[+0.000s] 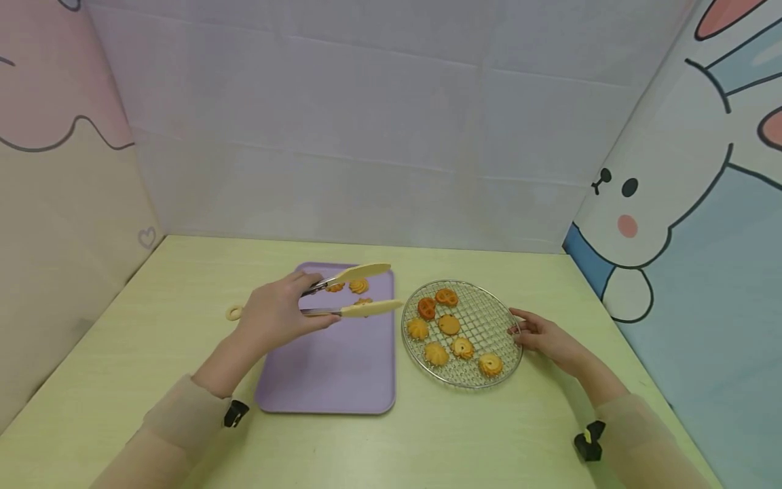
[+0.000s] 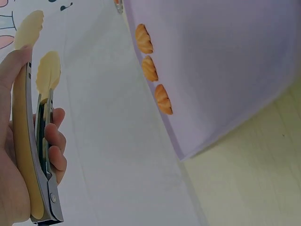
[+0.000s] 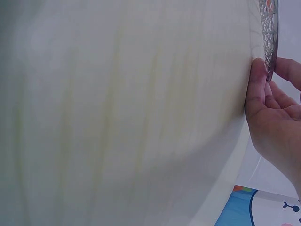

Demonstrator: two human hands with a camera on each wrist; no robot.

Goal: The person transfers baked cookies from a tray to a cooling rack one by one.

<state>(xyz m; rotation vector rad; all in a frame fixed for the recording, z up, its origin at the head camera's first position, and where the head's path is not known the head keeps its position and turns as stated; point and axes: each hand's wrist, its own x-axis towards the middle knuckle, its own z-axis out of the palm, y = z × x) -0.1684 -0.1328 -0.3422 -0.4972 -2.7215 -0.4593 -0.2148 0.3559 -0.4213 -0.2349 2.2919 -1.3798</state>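
In the head view my left hand [image 1: 271,314] grips a pair of tongs [image 1: 371,309] with cream tips spread apart and nothing between them. Below lies a purple tray [image 1: 336,384], where three swirled cookies [image 1: 358,286] sit near its far edge, partly covered by the tongs. The left wrist view shows the cookies in a row [image 2: 150,68] and the fingers wrapped round the tongs' arms. To the tray's right is a round wire rack [image 1: 489,316] bearing several cookies [image 1: 449,324], some pretzel-shaped. My right hand [image 1: 550,345] pinches the rack's right rim between thumb and fingers.
Everything is on a pale yellow table [image 1: 452,435]. A whitish sheet [image 1: 366,136] hangs behind it, and side panels with cartoon drawings [image 1: 672,204] stand left and right. The tray and rack lie close together.
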